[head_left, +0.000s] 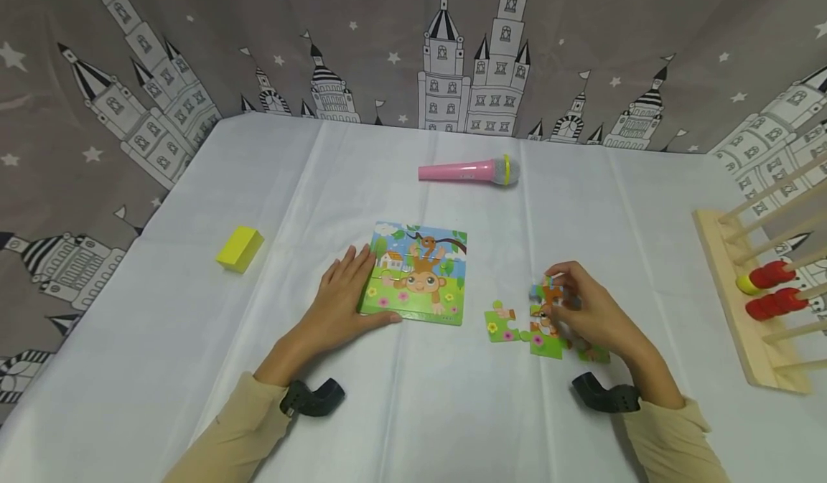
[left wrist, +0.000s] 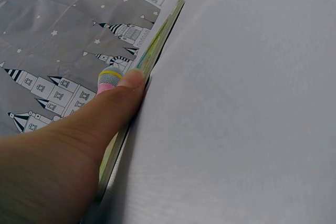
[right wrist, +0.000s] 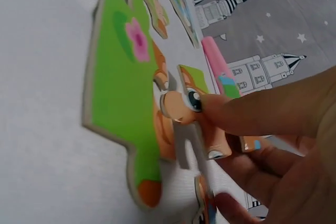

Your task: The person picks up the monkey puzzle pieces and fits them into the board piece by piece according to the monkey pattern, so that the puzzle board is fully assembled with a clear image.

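Note:
My left hand (head_left: 336,293) rests at the lower left corner of a monkey jigsaw puzzle (head_left: 420,303), fingers along its left side, thumb on its front edge. In the left wrist view the thumb (left wrist: 113,106) presses that edge. My right hand (head_left: 597,314) pinches a puzzle piece (right wrist: 212,137) showing a monkey's eye. The piece is tilted over a green piece with a pink flower (right wrist: 118,77). Beyond it lies a blue and orange piece (head_left: 538,291), partly covered by the fingers. Another green piece (head_left: 500,329) lies to the left, and one (head_left: 599,356) sits under the right hand.
A pink toy microphone (head_left: 461,172) lies behind the puzzle. To the left is a yellow block (head_left: 240,248). At the right edge stands a wooden bead frame (head_left: 749,311) with red and yellow beads. A grey castle-print cloth (head_left: 381,52) hangs behind the white-covered table.

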`<state>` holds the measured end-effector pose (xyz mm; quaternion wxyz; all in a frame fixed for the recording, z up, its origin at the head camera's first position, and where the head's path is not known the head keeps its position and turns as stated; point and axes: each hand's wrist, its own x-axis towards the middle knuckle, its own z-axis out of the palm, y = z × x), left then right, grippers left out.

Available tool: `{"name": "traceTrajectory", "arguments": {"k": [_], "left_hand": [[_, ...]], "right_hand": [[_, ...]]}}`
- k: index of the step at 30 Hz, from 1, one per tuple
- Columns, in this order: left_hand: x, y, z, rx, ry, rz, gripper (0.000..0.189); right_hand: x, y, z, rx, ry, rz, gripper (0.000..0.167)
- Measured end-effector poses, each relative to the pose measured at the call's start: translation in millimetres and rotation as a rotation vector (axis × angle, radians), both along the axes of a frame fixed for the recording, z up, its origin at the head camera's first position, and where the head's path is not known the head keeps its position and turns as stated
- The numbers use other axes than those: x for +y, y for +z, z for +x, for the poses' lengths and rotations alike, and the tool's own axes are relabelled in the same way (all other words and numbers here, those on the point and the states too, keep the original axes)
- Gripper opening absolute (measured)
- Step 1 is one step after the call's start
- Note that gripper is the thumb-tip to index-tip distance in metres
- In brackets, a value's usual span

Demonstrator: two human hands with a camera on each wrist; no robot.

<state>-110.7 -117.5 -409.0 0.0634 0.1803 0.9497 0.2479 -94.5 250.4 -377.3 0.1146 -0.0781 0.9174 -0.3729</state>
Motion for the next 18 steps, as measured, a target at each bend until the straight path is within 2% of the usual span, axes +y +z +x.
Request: {"name": "traceTrajectory", "arguments": {"k": [5, 10, 14, 18], "left_hand": [[0.4, 0.1, -0.2, -0.003, 0.001, 0.005, 0.102], [0.6, -0.7, -0.3, 0.009, 0.001, 0.006, 0.102], [0.2, -0.1, 0.0, 0.005, 0.002, 0.002, 0.102], [0.2, 0.8, 0.2, -0.002, 0.001, -0.003, 0.102]], "right_hand": [[0, -5.4, 1.0, 0.075, -0.007, 0.004, 0.044], [-1, -6.7, 2.0, 0.108, -0.003, -0.034, 0.046], [-4, -5.9, 3.0, 0.159, 0.021, -0.11, 0.044], [-11, -6.7, 1.7, 0.195, 0.074, -0.243, 0.034]]}}
